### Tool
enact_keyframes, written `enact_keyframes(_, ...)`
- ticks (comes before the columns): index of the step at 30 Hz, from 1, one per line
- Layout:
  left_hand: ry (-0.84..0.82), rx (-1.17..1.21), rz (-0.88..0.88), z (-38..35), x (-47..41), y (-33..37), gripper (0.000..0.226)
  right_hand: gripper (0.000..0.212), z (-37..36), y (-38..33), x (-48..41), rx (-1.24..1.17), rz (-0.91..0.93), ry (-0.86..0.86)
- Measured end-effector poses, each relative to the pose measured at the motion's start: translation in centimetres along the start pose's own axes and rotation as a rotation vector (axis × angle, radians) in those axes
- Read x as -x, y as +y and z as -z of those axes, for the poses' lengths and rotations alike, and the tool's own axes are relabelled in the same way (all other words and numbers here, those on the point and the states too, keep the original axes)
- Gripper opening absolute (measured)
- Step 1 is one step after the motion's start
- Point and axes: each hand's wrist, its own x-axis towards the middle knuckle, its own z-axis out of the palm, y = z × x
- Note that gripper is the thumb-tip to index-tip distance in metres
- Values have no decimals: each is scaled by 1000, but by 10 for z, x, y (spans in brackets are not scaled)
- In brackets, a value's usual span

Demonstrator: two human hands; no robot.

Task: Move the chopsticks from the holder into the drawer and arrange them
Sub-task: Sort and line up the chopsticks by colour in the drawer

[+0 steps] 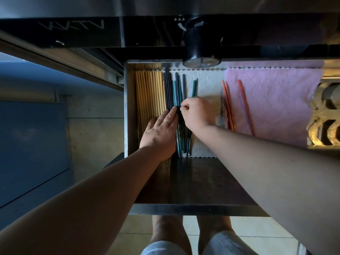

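The open metal drawer (126, 111) holds rows of chopsticks lying lengthwise. Several wooden chopsticks (149, 92) fill its left side. Beside them lie dark blue and teal chopsticks (173, 89), then green chopsticks (194, 88). Three orange chopsticks (244, 103) rest on a pink cloth (276, 100). My left hand (160, 131) lies flat with straight fingers pressing the dark chopsticks against the wooden ones. My right hand (197, 113) has curled fingers that pinch a dark chopstick just right of my left fingertips. A black cylindrical holder (201, 46) stands on the counter edge above the drawer.
White paper lining (207, 85) covers the drawer's middle floor. The drawer's dark front panel (193, 181) is nearest me. An ornate golden object (325, 115) sits at the right edge. Black counter (73, 32) runs above, and tiled floor and my legs show below.
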Motion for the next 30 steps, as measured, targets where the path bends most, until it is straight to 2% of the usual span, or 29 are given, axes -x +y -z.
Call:
enact_keyframes(4,-6,-17,13,2,3,-3,83,18,-6,-9,-4,128,-60,16)
enact_keyframes(10,8,-2,109,9,7,-5,84,10,-10,-17,-5,238,-97,5)
enact_keyframes(13,-3,16,112,12,7,-7,89,7,-9,-20,-8,185,-184,2)
enact_keyframes(20,0,-3,97,10,7,-8,84,27,-9,-23,-9,-54,-330,-25)
enact_keyframes(26,62,-92,-19,7,0,2,79,16,18,-1,-4,-249,-228,63)
enact_keyframes(30,52,-153,-74,8,-13,16,79,19,23,18,3,-279,-254,92)
